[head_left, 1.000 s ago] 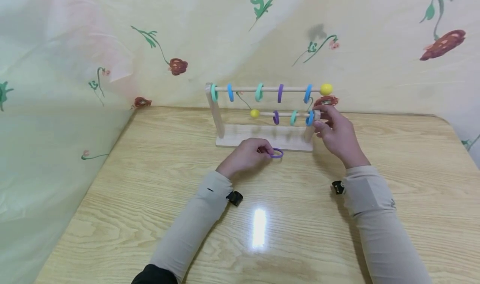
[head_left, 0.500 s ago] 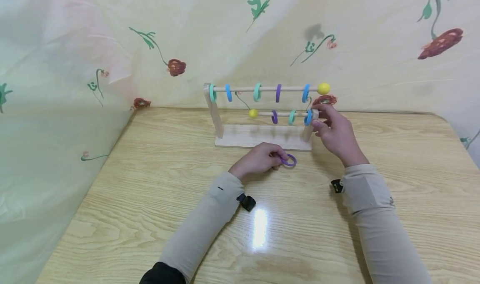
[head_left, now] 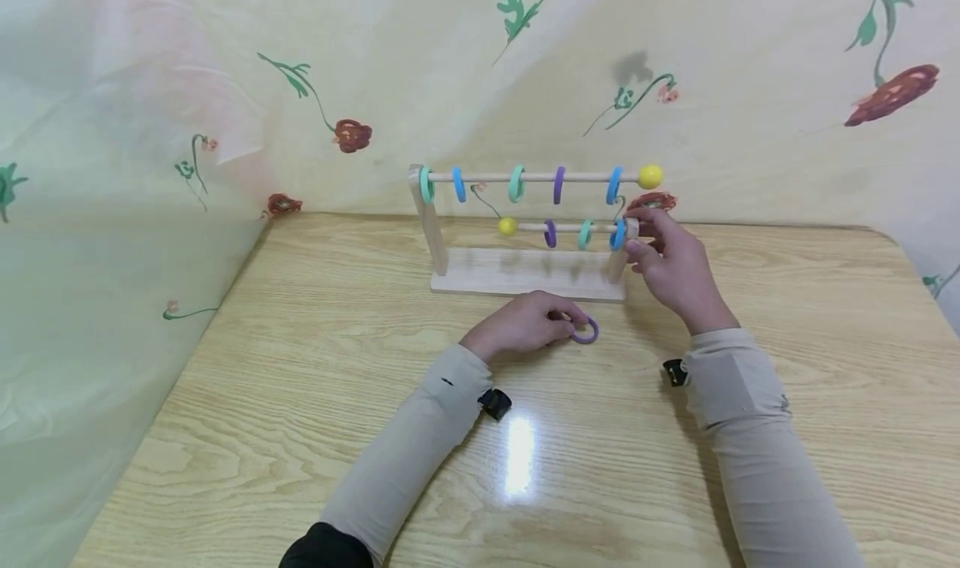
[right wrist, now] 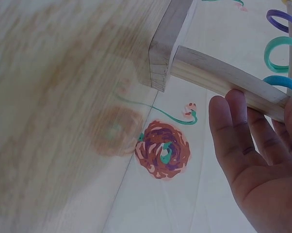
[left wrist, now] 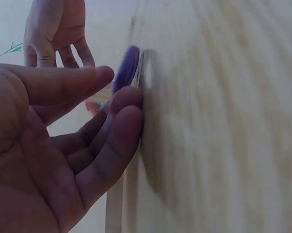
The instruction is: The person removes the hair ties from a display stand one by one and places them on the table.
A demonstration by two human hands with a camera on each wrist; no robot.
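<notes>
My left hand [head_left: 528, 324] pinches a purple ring [head_left: 588, 332] at its fingertips, low over the table in front of the stand. In the left wrist view the purple ring [left wrist: 127, 68] appears edge-on beside the thumb and fingers. My right hand [head_left: 672, 269] holds the top of the short right post of the wooden stand [head_left: 525, 273]. The right wrist view has that post [right wrist: 219, 73] between thumb and fingers. Several green, blue and purple rings hang on the stand's upper rod [head_left: 538, 178]. The lower rod [head_left: 568, 228] carries a purple, a green and a blue ring.
The stand is on a wood-grain table [head_left: 315, 368] near its back edge. A yellow ball [head_left: 650, 177] caps the upper rod's right end, another yellow ball [head_left: 507, 226] the lower rod's left end. Floral cloth [head_left: 420, 67] hangs behind.
My left hand has moved right and slightly toward the table's front with the purple ring, which has tilted. The right hand stays at the post.
</notes>
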